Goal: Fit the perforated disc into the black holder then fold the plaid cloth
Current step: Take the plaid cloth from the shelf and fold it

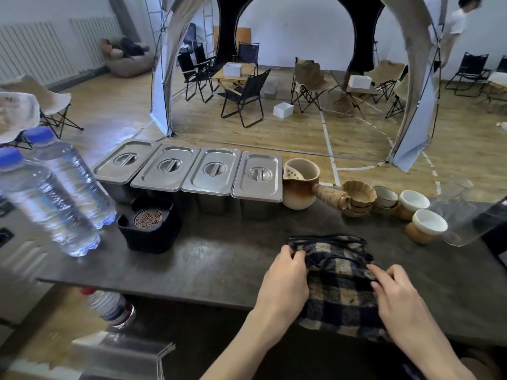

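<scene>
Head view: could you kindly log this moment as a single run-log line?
phase: cloth fold | perforated disc: in black holder | plaid cloth: bunched at table edge | left hand: grips cloth | right hand: grips cloth

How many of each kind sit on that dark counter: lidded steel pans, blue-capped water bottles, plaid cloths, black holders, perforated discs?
lidded steel pans: 4
blue-capped water bottles: 2
plaid cloth: 1
black holder: 1
perforated disc: 1
total: 9

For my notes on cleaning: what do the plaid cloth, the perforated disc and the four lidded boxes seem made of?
Plaid cloth: probably a woolly woven fabric; its surface looks fuzzy and matte. Perforated disc: perhaps metal, copper-toned with a dull sheen. Lidded boxes: apparently stainless steel, smooth and brightly reflective.
</scene>
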### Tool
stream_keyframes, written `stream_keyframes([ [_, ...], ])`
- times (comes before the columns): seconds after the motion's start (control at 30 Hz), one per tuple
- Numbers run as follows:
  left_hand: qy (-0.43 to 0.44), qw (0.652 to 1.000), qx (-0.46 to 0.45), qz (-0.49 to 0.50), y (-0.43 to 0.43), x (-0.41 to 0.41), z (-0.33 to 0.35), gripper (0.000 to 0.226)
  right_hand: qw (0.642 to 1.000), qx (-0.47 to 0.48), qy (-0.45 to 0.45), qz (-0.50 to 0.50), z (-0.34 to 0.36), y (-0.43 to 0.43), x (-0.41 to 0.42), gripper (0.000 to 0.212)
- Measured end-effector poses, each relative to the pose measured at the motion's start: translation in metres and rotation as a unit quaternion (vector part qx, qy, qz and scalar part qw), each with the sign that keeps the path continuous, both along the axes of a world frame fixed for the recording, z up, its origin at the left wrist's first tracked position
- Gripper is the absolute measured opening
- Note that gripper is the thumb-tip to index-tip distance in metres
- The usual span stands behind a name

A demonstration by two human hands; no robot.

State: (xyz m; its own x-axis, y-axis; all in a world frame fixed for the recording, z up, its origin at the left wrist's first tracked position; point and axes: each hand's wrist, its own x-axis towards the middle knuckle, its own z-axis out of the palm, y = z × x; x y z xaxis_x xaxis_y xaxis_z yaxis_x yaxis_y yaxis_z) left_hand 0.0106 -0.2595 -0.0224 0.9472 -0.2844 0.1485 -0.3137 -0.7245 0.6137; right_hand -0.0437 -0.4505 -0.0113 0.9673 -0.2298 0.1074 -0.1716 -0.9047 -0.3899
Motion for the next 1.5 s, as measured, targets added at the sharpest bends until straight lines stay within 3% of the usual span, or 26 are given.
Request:
stream_keyframes([
  [0.23, -0.010, 1.000, 0.000, -0.023, -0.031, -0.003, 0.002, 0.018, 0.999, -0.010, 0.013, -0.038, 0.008, -0.024, -0.008, 0.037],
  [0.4, -0.013, 1.000, 0.000, -0.027, -0.049, 0.007, 0.012, 0.028, 0.999, -0.007, 0.021, -0.024, 0.021, -0.035, -0.007, 0.052],
  [0.6, -0.001, 0.998, 0.045, -0.042, -0.047, 0.022, 0.022, 0.034, 0.991, 0.017, 0.132, -0.025, 0.024, -0.040, 0.035, 0.060],
  [1.0, 0.020, 0.998, 0.049, 0.023, 0.074, 0.036, 0.024, 0.031, 0.970, 0.111, 0.189, 0.100, 0.020, 0.053, 0.084, 0.056],
  [1.17, 0.049, 0.995, 0.051, 0.075, 0.130, 0.037, 0.025, 0.034, 0.968, 0.112, 0.172, 0.143, 0.021, 0.110, 0.087, 0.052],
  [1.5, 0.104, 0.984, 0.092, 0.108, 0.192, 0.038, 0.017, 0.047, 0.965, 0.056, 0.167, 0.192, 0.028, 0.169, 0.084, 0.066],
])
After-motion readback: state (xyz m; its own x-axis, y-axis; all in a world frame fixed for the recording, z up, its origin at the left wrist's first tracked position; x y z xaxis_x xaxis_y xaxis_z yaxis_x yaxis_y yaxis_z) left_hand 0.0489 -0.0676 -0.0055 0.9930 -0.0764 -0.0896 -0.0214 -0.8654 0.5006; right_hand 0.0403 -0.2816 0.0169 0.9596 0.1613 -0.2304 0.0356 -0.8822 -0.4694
